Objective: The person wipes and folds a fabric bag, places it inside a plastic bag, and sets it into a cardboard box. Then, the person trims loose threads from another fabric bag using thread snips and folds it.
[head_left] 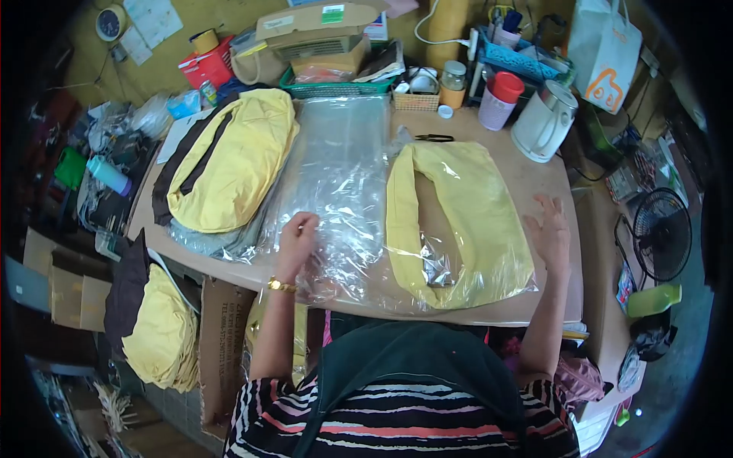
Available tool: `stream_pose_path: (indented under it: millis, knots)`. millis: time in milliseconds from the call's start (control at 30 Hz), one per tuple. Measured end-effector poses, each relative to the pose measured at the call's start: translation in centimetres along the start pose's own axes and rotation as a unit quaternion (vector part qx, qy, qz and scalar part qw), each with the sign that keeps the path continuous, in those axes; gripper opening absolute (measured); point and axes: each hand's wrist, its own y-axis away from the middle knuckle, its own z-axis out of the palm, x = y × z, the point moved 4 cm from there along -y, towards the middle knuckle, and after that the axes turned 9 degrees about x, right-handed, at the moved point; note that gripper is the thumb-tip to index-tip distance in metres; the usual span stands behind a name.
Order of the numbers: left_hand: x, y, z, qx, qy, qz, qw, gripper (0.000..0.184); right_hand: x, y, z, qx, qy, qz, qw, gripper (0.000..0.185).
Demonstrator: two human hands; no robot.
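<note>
My left hand (pixel 298 240), with a gold band at its wrist, is over a stack of clear plastic bags (pixel 343 145). Its fingers are curled in, and I cannot make out whether any plastic is between them. To the right lies a folded yellow cloth piece (pixel 477 198) inside a clear bag, with a long opening in its middle. Just beyond that bag's right edge, my right hand (pixel 551 233) is open, its fingers apart and nothing in them. A pile of yellow and dark brown cloth pieces (pixel 256 164) lies left of the bag stack.
Black snips (pixel 434 138) lie behind the bagged cloth. A white kettle (pixel 544 120), a lidded cup (pixel 502 101) and a jar (pixel 453 80) stand at the back right. A green tray (pixel 336 89) holds boxes. More yellow cloth (pixel 162 328) hangs at lower left.
</note>
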Motion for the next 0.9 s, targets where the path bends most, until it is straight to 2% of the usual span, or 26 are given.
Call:
stream_pose_path:
  millis: [33,67,100,133,167,200,233,267,300,333,367,400,433,467,500,533,567,600,633,667,700,733,767,833,900]
  knots:
    - [1.3,0.2,0.7,0.036,-0.073,0.098,0.992,0.016,-1.3,-0.9,0.5,0.001,-0.082,0.019,0.996,0.048]
    - [2.7,0.4,1.3,0.069,-0.147,0.195,0.967,0.014,-3.0,-1.6,2.0,-0.001,-0.086,0.016,0.996,0.048]
    - [3.9,0.4,1.7,0.072,-0.15,0.194,0.967,0.014,-5.0,-2.1,4.4,0.005,-0.168,0.003,0.986,0.05]
    - [6.1,0.7,1.8,0.119,-0.213,0.29,0.926,0.012,-6.1,-2.2,6.5,0.013,-0.249,-0.009,0.968,0.053]
    - [7.6,1.0,1.7,0.165,-0.272,0.381,0.868,0.01,-6.1,-1.7,8.9,0.014,-0.253,-0.012,0.967,0.053]
    - [7.6,0.8,1.3,0.17,-0.275,0.382,0.866,0.01,-6.2,-1.0,11.1,0.038,-0.173,-0.041,0.983,0.051]
    - [6.6,-0.1,0.5,0.129,-0.161,0.256,0.944,0.009,-6.6,-0.7,12.1,0.062,-0.092,-0.07,0.991,0.05]
    - [5.4,-0.8,0.1,0.084,-0.039,0.122,0.988,0.009,-6.2,-0.5,12.8,0.063,-0.096,-0.074,0.991,0.05]
    - [4.1,-1.0,0.1,0.036,0.084,-0.019,0.996,0.009,-5.6,-0.3,13.1,0.063,-0.091,-0.072,0.991,0.049]
    - [4.0,-0.8,0.1,0.041,0.083,-0.021,0.995,0.009,-5.1,-0.3,13.3,0.061,-0.085,-0.07,0.992,0.049]
    - [4.4,-0.3,0.0,0.097,-0.019,0.073,0.992,0.009,-4.6,-0.3,13.5,0.056,-0.088,-0.071,0.992,0.049]
    - [5.6,0.2,0.2,0.146,-0.12,0.168,0.967,0.01,-4.2,-0.5,13.3,0.054,-0.062,-0.077,0.994,0.048]
    - [7.1,0.7,0.3,0.229,-0.196,0.294,0.907,0.016,-3.9,-0.7,13.2,0.053,-0.034,-0.081,0.995,0.048]
    - [7.7,0.7,0.4,0.226,-0.198,0.295,0.907,0.016,-3.7,-0.7,13.1,0.053,-0.036,-0.078,0.995,0.048]
    - [7.5,0.2,0.8,0.148,-0.122,0.188,0.963,0.017,-3.5,-0.8,13.1,0.04,-0.031,-0.084,0.995,0.048]
    - [6.9,0.1,1.5,0.065,-0.041,0.073,0.994,0.019,-3.2,-0.8,13.0,0.026,-0.025,-0.091,0.995,0.049]
    - [7.2,0.0,1.8,0.065,-0.04,0.068,0.995,0.019,-3.0,-0.8,12.9,0.022,-0.023,-0.092,0.995,0.049]
    - [7.3,-0.5,3.1,-0.071,-0.142,0.048,0.986,0.02,-2.9,-0.8,12.9,0.019,-0.02,-0.094,0.995,0.05]
    - [6.9,-0.4,4.2,-0.204,-0.239,0.029,0.949,0.022,-2.8,-0.8,12.9,0.018,-0.017,-0.095,0.995,0.051]
    - [6.6,-0.5,4.6,-0.203,-0.239,0.03,0.949,0.022,-1.9,-1.1,13.0,0.02,-0.017,-0.095,0.995,0.051]
    - [6.5,-0.3,5.5,-0.257,-0.1,0.002,0.961,0.022,-0.9,-1.7,12.7,0.009,-0.015,-0.093,0.995,0.05]
    - [6.5,0.1,6.6,-0.308,0.041,-0.027,0.95,0.023,0.0,-1.9,12.6,-0.003,-0.011,-0.09,0.996,0.049]
    - [6.4,0.5,7.5,-0.297,0.11,-0.033,0.948,0.028,0.8,-2.2,12.4,-0.002,-0.008,-0.087,0.996,0.049]
    - [6.5,0.7,7.9,-0.318,0.102,-0.068,0.94,0.028,0.3,-3.0,10.6,-0.117,0.04,-0.061,0.99,0.045]
    - [6.4,0.5,8.0,-0.337,0.092,-0.102,0.931,0.029,-1.0,-3.1,10.5,-0.081,-0.002,-0.067,0.994,0.042]
